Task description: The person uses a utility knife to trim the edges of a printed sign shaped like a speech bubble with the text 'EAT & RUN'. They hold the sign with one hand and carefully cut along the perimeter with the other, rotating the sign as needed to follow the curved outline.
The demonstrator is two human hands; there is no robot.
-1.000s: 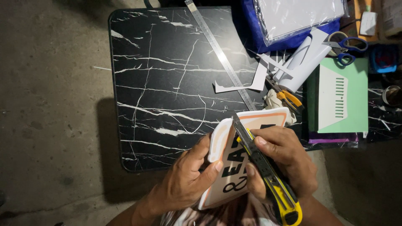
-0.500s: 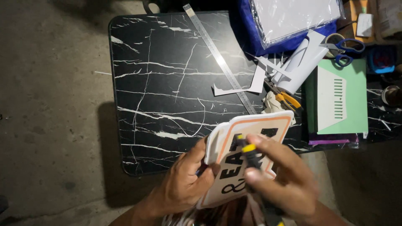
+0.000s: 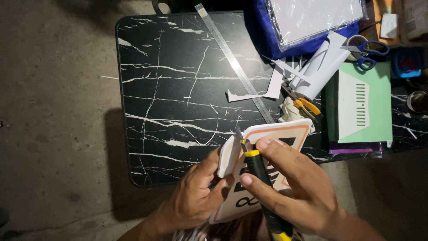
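Trimming looks partway done: the white sign board [image 3: 267,151], orange-bordered, is held over the near edge of the black marble table [image 3: 178,89]. Left hand [image 3: 196,196] grips its left edge; right hand [image 3: 290,192] clasps a yellow-black utility knife [image 3: 256,169], blade at the top-left corner. White offcuts [image 3: 258,91] lie beside a steel ruler [image 3: 234,62].

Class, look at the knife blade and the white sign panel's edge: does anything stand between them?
Nothing visible does. The right hand holds the utility knife with its blade tip at the sign panel, whose edge the left hand grips.
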